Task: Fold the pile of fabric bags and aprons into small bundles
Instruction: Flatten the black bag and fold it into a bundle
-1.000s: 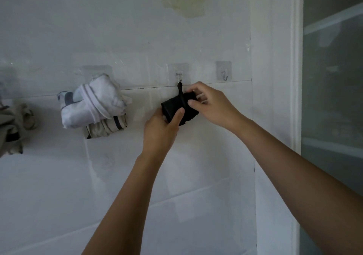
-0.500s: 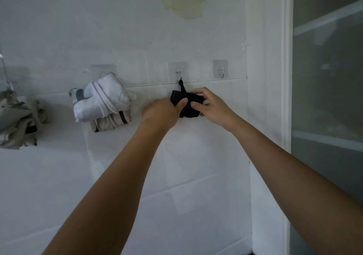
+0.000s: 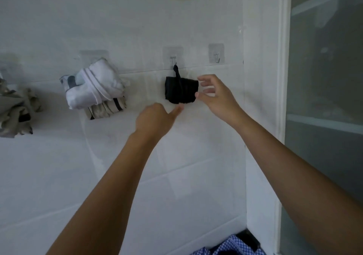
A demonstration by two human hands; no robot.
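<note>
OK, status: the black bundle (image 3: 180, 90) is folded tight and hangs by its loop from the middle hook (image 3: 173, 60) on the tiled wall (image 3: 196, 166). Left of it, a white bundle (image 3: 94, 87) hangs with a striped bundle (image 3: 106, 109) tucked under it. A grey bundle (image 3: 15, 109) at the far left looks loosely bunched and may want redoing, my guess. The right hook (image 3: 216, 57) is bare. Blue checked fabric (image 3: 229, 247) shows at the bottom edge, seemingly not folded, so I'd say at least that piece is left for you; how much more sits below frame, can't tell. Your right hand (image 3: 216, 95) has its fingers spread apart and grips nothing; the thumb tip is just beside the black bundle's right edge, contact or not unclear. Your left hand (image 3: 155, 120) is just below the black bundle, blurred, loose, thumb stuck out toward its lower edge, nothing in it.
</note>
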